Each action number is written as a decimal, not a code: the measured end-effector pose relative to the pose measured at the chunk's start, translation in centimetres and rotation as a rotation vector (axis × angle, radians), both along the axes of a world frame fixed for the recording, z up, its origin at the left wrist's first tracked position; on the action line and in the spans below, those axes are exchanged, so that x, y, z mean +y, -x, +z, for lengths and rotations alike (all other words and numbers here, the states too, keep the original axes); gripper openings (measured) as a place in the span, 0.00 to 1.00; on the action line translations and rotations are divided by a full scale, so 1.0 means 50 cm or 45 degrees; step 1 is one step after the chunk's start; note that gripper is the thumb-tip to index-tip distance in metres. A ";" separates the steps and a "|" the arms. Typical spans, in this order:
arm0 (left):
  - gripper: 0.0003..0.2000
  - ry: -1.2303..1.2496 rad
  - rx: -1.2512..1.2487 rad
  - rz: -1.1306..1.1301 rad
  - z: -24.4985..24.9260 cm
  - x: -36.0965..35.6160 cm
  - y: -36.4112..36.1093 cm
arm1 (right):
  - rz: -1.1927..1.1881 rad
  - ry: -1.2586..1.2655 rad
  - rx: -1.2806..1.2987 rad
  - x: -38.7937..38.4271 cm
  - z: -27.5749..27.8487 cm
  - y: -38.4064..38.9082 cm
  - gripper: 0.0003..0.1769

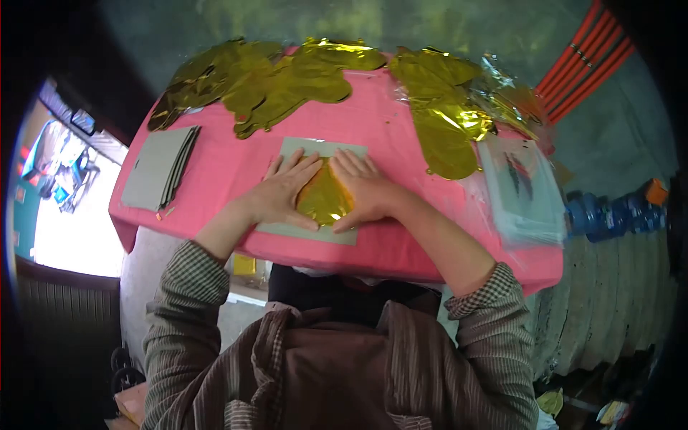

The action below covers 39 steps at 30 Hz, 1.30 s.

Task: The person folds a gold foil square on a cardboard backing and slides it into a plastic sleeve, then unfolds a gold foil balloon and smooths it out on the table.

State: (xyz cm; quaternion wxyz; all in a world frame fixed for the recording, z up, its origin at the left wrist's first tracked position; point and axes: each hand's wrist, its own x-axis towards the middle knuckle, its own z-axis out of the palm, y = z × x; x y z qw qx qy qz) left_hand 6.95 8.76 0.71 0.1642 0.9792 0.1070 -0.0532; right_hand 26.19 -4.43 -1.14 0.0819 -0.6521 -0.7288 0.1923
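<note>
Folded gold foil (326,199) lies on a grey card (290,231) near the front edge of the pink-covered table. My left hand (285,192) presses flat on the foil's left side, fingers spread and thumb toward me. On the right side, my right hand (362,190) lies flat in the same way, fingers apart. The two hands nearly meet at the top of the foil, and their thumbs rest near its lower edge. Neither hand grips anything.
Gold foil balloons (279,82) spread along the table's far side, with more (441,107) at the right. A stack of grey cards (158,168) sits at the left. Clear plastic bags (527,190) are piled at the right edge. Blue bottles (605,215) stand beyond.
</note>
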 end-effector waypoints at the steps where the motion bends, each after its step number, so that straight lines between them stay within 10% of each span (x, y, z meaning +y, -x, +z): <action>1: 0.60 -0.023 -0.018 -0.026 -0.001 0.001 -0.001 | 0.028 -0.002 0.018 -0.001 -0.004 0.002 0.74; 39: 0.54 -0.032 -0.177 0.022 -0.008 -0.024 -0.008 | -0.146 0.064 -0.163 -0.034 0.018 0.027 0.68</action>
